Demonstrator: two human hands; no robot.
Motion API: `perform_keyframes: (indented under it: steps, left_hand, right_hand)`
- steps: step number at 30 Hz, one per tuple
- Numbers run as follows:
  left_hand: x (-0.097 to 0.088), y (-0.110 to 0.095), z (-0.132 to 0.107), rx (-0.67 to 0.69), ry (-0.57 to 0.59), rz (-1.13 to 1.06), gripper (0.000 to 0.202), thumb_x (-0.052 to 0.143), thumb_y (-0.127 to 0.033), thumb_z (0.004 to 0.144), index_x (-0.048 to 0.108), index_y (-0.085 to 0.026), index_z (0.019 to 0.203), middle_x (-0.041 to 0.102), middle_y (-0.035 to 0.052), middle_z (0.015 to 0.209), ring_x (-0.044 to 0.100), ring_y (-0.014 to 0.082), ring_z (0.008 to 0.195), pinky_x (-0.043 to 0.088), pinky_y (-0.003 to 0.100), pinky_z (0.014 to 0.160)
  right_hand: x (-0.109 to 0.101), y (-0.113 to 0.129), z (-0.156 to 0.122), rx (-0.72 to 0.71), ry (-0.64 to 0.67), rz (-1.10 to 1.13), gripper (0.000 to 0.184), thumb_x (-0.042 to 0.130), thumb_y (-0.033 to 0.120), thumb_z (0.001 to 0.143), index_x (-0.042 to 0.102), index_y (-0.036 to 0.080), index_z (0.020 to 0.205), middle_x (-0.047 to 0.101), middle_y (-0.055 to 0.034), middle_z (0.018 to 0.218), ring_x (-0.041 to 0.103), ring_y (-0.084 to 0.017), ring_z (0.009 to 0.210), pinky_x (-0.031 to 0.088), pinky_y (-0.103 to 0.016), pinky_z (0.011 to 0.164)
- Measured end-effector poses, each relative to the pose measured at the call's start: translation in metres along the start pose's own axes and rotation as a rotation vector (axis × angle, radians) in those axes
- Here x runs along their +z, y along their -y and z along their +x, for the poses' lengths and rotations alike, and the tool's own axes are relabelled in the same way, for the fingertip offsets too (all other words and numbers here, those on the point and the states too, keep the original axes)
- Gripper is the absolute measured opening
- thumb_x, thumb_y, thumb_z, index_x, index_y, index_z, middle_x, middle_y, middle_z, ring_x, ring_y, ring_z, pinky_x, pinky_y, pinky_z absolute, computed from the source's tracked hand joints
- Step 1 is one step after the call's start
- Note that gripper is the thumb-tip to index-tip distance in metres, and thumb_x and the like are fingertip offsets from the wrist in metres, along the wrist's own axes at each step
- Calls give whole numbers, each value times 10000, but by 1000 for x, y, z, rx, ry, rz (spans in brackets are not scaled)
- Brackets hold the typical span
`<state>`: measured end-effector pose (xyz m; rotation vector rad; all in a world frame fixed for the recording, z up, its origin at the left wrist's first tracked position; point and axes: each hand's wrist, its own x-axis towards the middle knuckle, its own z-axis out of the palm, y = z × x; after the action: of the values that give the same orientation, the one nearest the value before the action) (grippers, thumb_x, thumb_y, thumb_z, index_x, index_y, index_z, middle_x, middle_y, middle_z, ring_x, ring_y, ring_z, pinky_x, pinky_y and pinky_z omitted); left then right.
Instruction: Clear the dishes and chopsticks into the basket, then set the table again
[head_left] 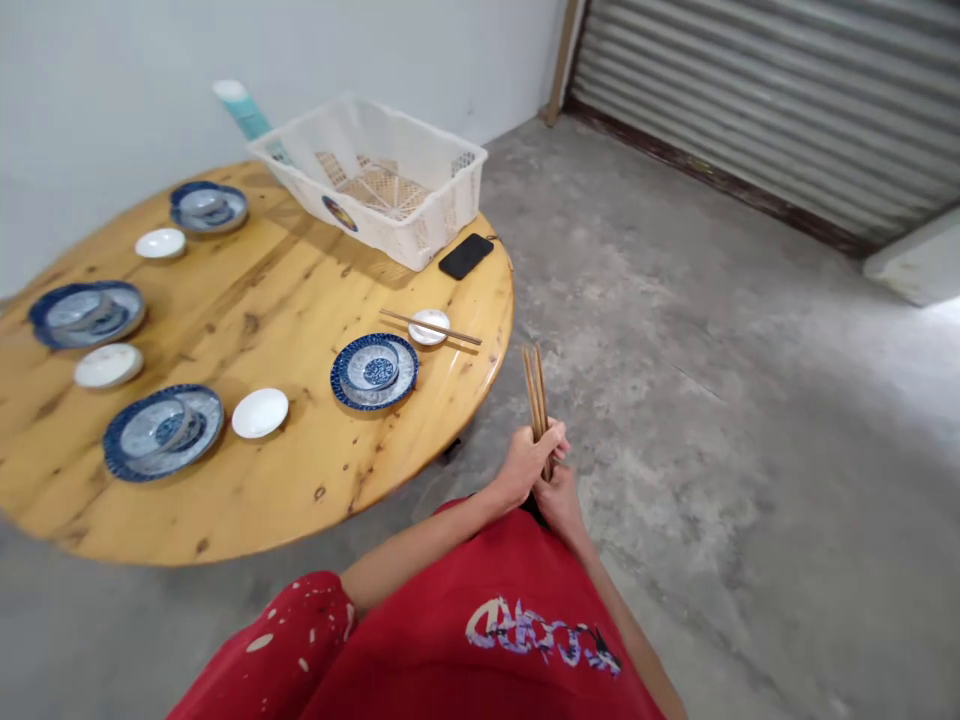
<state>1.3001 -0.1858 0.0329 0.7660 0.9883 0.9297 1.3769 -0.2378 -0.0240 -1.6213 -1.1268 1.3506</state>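
One wide grey floor (697, 450) lies around you, with a grey ribbed metal door (765, 100) far off to the right. On your left is a big round wooden table (292, 510), and you wear a red top (450, 610).

On the far part of the table sits a white plastic basket (375, 231), with a blue and white roll (253, 118) sticking up at its far left corner. You cannot tell if the roll is in it or behind it.

Four blue and white plates (409, 366) sit near the table's edge, each with a bowl (375, 371) on it.

Your left hand (534, 456) is closed around some brown chopsticks (532, 390). Your right hand (560, 493) is just below, closed around their low end. The bunch points up and away from you, in front of your top and off the table.

A black phone (466, 256) lies flat beside the basket. Four small white dishes (260, 413) sit beside the plates. Across the dish closest to the phone lies something brown and thin, like a chopstick; you cannot tell if it is one or two.
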Motion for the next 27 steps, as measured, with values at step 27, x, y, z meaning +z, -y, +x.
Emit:
perform_keyframes:
  steps: [27]
  left_hand:
    - [-63,-49,109,390,-1061,-546,461,746,-546,722,495,-174,618,297,-108,425,240,15,351,214,158,362]
  right_hand:
    - [-48,95,226,-573,765,-654,614,706,523,800,558,182,1288,636,-102,1183,638,-174,819,487,-315,790]
